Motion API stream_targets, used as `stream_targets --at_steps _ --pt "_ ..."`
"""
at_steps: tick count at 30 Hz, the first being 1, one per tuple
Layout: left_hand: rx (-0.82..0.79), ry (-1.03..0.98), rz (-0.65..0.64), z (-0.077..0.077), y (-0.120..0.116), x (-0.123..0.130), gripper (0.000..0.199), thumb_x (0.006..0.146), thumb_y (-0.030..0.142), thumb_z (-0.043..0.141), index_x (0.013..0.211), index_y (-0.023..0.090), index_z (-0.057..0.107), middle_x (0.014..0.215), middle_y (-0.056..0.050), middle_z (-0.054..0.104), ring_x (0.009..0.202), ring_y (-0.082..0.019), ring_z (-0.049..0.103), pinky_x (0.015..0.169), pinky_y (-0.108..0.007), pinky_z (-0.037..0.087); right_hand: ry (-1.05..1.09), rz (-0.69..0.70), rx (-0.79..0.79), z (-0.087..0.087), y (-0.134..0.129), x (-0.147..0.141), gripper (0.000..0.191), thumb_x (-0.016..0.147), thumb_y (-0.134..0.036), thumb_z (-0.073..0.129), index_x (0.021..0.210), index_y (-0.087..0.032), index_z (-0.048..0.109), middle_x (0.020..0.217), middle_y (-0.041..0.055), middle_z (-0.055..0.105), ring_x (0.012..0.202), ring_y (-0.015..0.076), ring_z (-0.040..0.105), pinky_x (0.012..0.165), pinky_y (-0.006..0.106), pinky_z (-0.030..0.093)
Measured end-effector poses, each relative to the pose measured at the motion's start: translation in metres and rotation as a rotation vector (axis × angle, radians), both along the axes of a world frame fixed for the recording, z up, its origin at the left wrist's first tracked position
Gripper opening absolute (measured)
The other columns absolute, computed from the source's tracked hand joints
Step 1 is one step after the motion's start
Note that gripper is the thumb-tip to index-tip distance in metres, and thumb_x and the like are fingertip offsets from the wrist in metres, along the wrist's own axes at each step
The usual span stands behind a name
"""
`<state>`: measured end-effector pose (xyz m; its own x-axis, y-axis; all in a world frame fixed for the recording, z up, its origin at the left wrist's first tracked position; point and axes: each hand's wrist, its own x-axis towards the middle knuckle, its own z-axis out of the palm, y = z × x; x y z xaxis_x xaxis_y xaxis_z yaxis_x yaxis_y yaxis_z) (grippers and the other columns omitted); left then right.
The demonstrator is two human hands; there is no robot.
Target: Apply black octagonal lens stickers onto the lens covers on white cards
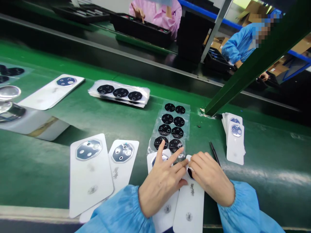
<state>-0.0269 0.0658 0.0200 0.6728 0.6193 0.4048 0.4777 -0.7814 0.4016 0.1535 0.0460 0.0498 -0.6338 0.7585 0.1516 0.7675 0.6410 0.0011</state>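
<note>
Two white phone-shaped panels lie side by side at the front, the left panel [167,207] partly under my left hand [164,176], the right panel [191,204] under my right hand [206,174]. My left hand has its fingers spread, the fingertips reaching the top of the right panel. My right hand is closed at that panel's camera area, where a bit of a black piece shows; what its fingertips pinch is hidden. Just beyond, a clear sheet [186,127] carries several black octagonal stickers [167,119].
Larger white panels [91,181] lie at the left, with a stack of black-sticker sheets [119,92] behind. At the right are a black pen [214,153] and a pile of panels [235,145]. A green post [243,71] slants up. Two people sit across the line.
</note>
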Motion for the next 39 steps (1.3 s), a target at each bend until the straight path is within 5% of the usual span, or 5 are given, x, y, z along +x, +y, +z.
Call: stream_targets --at_steps 16,39 --pt "-0.013 -0.011 0.000 0.000 0.001 0.000 0.019 0.082 0.032 0.068 0.093 0.018 0.062 0.104 0.002 0.070 0.129 -0.025 0.044 0.113 -0.059 -0.011 -0.105 -0.044 -0.075 0.010 0.016 -0.004 0.016 0.076 -0.004 0.048 0.069 -0.017 0.054 0.071 0.0032 0.050 0.069 0.0197 0.041 0.062 0.033 0.031" --pt "-0.034 -0.022 0.006 0.001 0.001 0.000 0.017 0.082 0.031 0.068 0.090 0.018 0.061 0.105 0.002 0.070 0.127 -0.026 0.045 0.113 -0.060 -0.010 -0.081 -0.090 -0.130 0.010 0.014 -0.004 0.015 0.076 -0.005 0.050 0.070 -0.018 0.053 0.072 0.0019 0.051 0.069 0.0189 0.043 0.063 0.032 0.034"
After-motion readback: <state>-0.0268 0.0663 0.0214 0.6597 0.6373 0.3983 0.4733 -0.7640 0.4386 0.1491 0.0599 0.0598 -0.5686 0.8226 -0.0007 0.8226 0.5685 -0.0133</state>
